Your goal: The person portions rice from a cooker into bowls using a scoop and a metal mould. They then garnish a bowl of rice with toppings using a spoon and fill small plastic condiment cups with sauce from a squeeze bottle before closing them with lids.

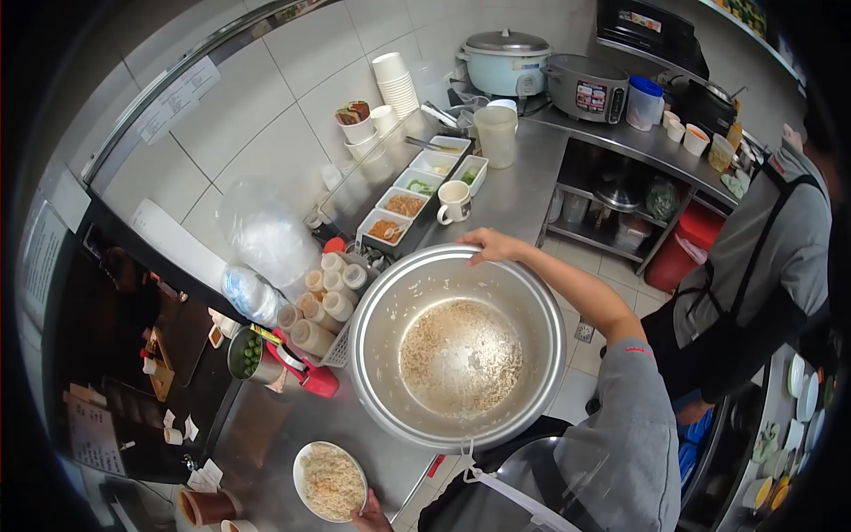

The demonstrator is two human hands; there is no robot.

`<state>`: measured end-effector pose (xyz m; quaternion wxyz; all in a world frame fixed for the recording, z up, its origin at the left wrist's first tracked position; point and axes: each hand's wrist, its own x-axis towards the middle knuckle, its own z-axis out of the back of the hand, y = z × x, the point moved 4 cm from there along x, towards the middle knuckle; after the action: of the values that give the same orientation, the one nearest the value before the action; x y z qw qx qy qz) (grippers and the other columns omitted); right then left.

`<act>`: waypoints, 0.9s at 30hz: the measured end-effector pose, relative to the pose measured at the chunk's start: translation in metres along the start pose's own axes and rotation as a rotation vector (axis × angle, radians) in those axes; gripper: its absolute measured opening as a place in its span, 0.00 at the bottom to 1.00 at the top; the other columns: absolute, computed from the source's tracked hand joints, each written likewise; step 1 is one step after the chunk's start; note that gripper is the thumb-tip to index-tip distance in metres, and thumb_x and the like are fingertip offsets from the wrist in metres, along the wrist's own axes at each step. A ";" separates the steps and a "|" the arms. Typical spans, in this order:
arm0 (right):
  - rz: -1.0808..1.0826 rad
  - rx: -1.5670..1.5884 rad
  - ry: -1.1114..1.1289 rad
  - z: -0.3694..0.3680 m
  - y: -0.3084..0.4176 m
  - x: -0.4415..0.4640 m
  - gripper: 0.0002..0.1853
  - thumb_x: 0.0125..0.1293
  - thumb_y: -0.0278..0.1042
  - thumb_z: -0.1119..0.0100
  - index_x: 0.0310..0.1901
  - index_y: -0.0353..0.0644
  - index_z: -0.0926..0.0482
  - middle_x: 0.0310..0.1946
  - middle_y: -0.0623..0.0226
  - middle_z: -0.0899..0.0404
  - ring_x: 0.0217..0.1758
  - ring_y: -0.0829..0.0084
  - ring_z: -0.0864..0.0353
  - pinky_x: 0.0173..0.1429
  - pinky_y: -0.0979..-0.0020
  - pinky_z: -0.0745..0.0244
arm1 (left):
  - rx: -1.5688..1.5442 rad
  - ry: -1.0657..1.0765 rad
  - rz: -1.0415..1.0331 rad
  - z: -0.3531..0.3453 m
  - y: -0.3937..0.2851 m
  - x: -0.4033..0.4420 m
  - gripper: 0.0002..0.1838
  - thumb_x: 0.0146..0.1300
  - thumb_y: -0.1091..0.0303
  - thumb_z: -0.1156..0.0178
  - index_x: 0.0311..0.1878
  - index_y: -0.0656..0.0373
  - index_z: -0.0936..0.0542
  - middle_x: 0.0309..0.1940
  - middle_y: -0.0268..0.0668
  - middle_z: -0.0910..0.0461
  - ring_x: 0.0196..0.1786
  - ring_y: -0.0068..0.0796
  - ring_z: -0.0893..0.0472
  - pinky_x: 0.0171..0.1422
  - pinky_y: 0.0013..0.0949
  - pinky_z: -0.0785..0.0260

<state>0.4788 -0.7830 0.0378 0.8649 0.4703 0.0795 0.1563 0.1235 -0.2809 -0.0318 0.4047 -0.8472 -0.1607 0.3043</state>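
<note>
Pinching a bowl of rice (300, 480) by its side in the left hand (373, 516), near the front edge of the steel counter (387, 458), likely for steadiness; cannot tell whether lifted. Further right, pinching the rim of a grain-strewn rice-cooker pot (374, 346) with the right hand (490, 246), across that edge, presumably for balance.

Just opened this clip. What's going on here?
A person's right-hand grip is on the far rim of a big pot, which has a thin scatter of rice left on its bottom. The left-hand grip is on the edge of a bowl full of rice, over the counter. A co-worker stands off to the right.
</note>
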 end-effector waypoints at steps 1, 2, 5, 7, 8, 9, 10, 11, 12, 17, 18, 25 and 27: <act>0.016 0.007 0.020 0.006 0.000 0.006 0.28 0.49 0.30 0.35 0.55 0.38 0.28 0.43 0.62 0.20 0.45 0.71 0.22 0.52 0.70 0.29 | -0.029 0.001 -0.004 -0.002 0.003 -0.001 0.19 0.62 0.63 0.46 0.53 0.63 0.28 0.49 0.48 0.26 0.51 0.43 0.27 0.55 0.43 0.33; 0.034 0.013 0.039 0.010 -0.001 0.011 0.28 0.49 0.30 0.35 0.55 0.38 0.29 0.43 0.62 0.21 0.45 0.72 0.22 0.52 0.71 0.29 | -0.079 0.006 -0.019 -0.007 0.006 -0.004 0.19 0.62 0.63 0.46 0.52 0.63 0.27 0.49 0.48 0.25 0.51 0.42 0.27 0.54 0.44 0.33; 0.129 0.052 0.120 0.017 -0.010 0.036 0.29 0.49 0.29 0.35 0.55 0.38 0.29 0.45 0.62 0.21 0.46 0.71 0.23 0.53 0.71 0.29 | 0.077 -0.162 -0.099 0.012 0.033 0.013 0.26 0.63 0.61 0.48 0.60 0.68 0.36 0.57 0.50 0.33 0.60 0.45 0.33 0.64 0.44 0.39; 0.200 0.090 0.197 0.020 -0.019 0.055 0.28 0.48 0.29 0.35 0.54 0.37 0.28 0.46 0.61 0.22 0.46 0.71 0.23 0.53 0.71 0.29 | 0.218 -0.355 -0.254 -0.010 0.040 0.010 0.27 0.63 0.60 0.49 0.62 0.67 0.37 0.59 0.50 0.35 0.61 0.45 0.34 0.65 0.43 0.40; 0.233 0.117 0.237 0.020 -0.021 0.065 0.28 0.46 0.29 0.34 0.52 0.36 0.27 0.46 0.60 0.22 0.47 0.71 0.23 0.52 0.71 0.29 | 0.319 -0.476 -0.337 -0.024 0.043 0.008 0.28 0.63 0.60 0.49 0.62 0.67 0.38 0.60 0.50 0.36 0.62 0.44 0.35 0.66 0.42 0.41; 0.311 0.041 0.214 0.020 -0.025 0.075 0.28 0.47 0.30 0.34 0.52 0.36 0.27 0.46 0.60 0.22 0.47 0.71 0.23 0.53 0.70 0.29 | 0.444 -0.612 -0.461 -0.040 0.044 0.004 0.28 0.63 0.60 0.49 0.63 0.66 0.39 0.61 0.50 0.38 0.62 0.44 0.36 0.66 0.42 0.42; 0.388 -0.030 0.192 0.021 -0.029 0.086 0.28 0.47 0.30 0.34 0.52 0.36 0.27 0.46 0.61 0.22 0.47 0.70 0.23 0.53 0.70 0.29 | 0.566 -0.754 -0.576 -0.058 0.045 -0.001 0.29 0.63 0.60 0.50 0.64 0.66 0.40 0.62 0.50 0.39 0.63 0.43 0.37 0.67 0.41 0.43; 0.423 -0.035 0.241 0.022 -0.031 0.099 0.28 0.48 0.33 0.34 0.53 0.36 0.27 0.46 0.60 0.22 0.47 0.71 0.23 0.53 0.70 0.29 | 0.670 -0.873 -0.673 -0.079 0.047 -0.004 0.29 0.64 0.59 0.50 0.64 0.65 0.41 0.62 0.50 0.40 0.64 0.43 0.37 0.67 0.41 0.44; 0.454 -0.033 0.287 0.024 -0.028 0.110 0.28 0.49 0.35 0.34 0.53 0.37 0.28 0.46 0.60 0.22 0.47 0.71 0.23 0.54 0.70 0.30 | 0.728 -0.895 -0.734 -0.101 0.053 -0.005 0.30 0.64 0.59 0.50 0.65 0.65 0.42 0.63 0.50 0.41 0.64 0.43 0.38 0.68 0.40 0.45; 0.188 0.117 0.463 0.047 -0.034 0.193 0.18 0.54 0.41 0.37 0.39 0.34 0.21 0.35 0.59 0.20 0.39 0.70 0.22 0.42 0.66 0.28 | 1.213 -0.353 -0.648 -0.246 0.089 -0.010 0.28 0.63 0.62 0.49 0.64 0.64 0.40 0.64 0.49 0.42 0.66 0.44 0.40 0.68 0.40 0.49; 0.190 0.130 0.372 0.063 -0.028 0.214 0.17 0.54 0.41 0.38 0.35 0.33 0.21 0.33 0.58 0.20 0.37 0.69 0.22 0.40 0.65 0.28 | 1.240 -0.260 -0.550 -0.267 0.102 -0.010 0.28 0.64 0.63 0.49 0.65 0.64 0.40 0.64 0.48 0.43 0.67 0.42 0.42 0.70 0.38 0.53; 0.083 -0.604 -0.717 0.199 -0.149 0.347 0.14 0.52 0.27 0.46 0.42 0.36 0.26 0.45 0.51 0.30 0.50 0.51 0.31 0.50 0.54 0.30 | 0.923 -0.191 -0.364 -0.285 0.129 -0.009 0.28 0.62 0.66 0.45 0.63 0.66 0.38 0.61 0.44 0.39 0.64 0.37 0.39 0.68 0.33 0.51; -0.060 -0.829 -0.790 0.230 -0.185 0.349 0.16 0.56 0.31 0.49 0.48 0.39 0.28 0.47 0.55 0.29 0.51 0.53 0.29 0.52 0.54 0.30 | 0.828 -0.171 -0.344 -0.288 0.129 -0.009 0.27 0.62 0.67 0.45 0.62 0.67 0.37 0.59 0.43 0.37 0.62 0.35 0.37 0.67 0.32 0.50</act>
<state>0.9083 -0.9381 0.0108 0.9452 0.1121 -0.3043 -0.0377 0.3059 -0.5352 0.0114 0.7392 -0.5469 -0.1970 0.3401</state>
